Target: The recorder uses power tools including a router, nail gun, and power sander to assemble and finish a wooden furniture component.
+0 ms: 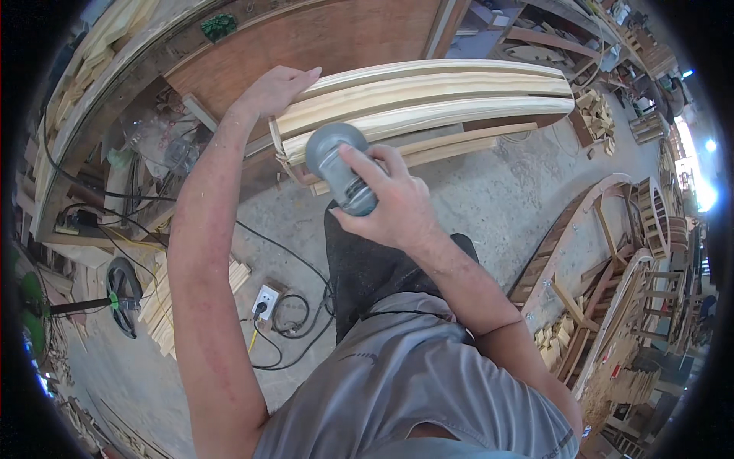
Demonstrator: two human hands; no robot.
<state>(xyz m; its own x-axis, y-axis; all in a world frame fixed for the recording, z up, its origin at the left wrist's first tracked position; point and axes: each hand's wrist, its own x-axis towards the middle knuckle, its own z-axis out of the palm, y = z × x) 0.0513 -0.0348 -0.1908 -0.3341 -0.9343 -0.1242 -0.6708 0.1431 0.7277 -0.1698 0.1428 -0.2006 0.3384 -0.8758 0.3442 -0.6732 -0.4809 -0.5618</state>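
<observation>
A long, curved wooden frame [413,92] of pale parallel slats extends away to the right in front of me, with gaps between the slats. My left hand [277,90] grips its far left corner, the fingers partly hidden at the edge. In my right hand [397,203] is a grey power sander [336,164], its round head at the near left end of the nearest upper slat. The sander looks slightly blurred, and whether its pad touches the wood is hard to make out. More wooden rails [459,145] of the frame show lower down, beneath the upper slats.
A white power outlet [266,301] with a plug and coiled black cable [302,317] lies on the concrete floor [489,199]. Large curved wooden frames [566,252] stand to the right. A wooden panel [306,50] rises behind the work. Wood strips [164,306] lie at left.
</observation>
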